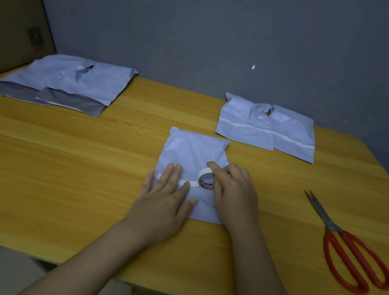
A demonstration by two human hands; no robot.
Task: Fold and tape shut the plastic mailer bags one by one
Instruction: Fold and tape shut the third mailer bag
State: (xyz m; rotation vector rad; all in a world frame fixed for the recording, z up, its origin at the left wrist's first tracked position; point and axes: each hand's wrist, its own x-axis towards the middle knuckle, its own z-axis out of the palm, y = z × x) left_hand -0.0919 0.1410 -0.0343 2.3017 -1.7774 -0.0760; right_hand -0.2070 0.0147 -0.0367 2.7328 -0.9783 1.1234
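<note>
Taping step underway: the folded mailer (pixel 195 152) at counter (pixel 55 162) centre is pinned by the flat, spread left hand (pixel 166 199), while the tape roll (pixel 206 181) is gripped by right hand (pixel 234 193) fingers. Next, scissors (pixel 347 244), lying right, are probably needed.

The scene is dim and flat, with a cool, muted cast. The wall (pixel 210 20) behind reads as murky grey-blue and darkens toward the upper corners. Shadows are soft and faint; a weak one lies under the forearms near the counter's (pixel 55 162) near edge. There is no glare. Detail is soft and slightly smeared throughout. Wide-angle distortion bows the counter's edges, most at the right side.
</note>
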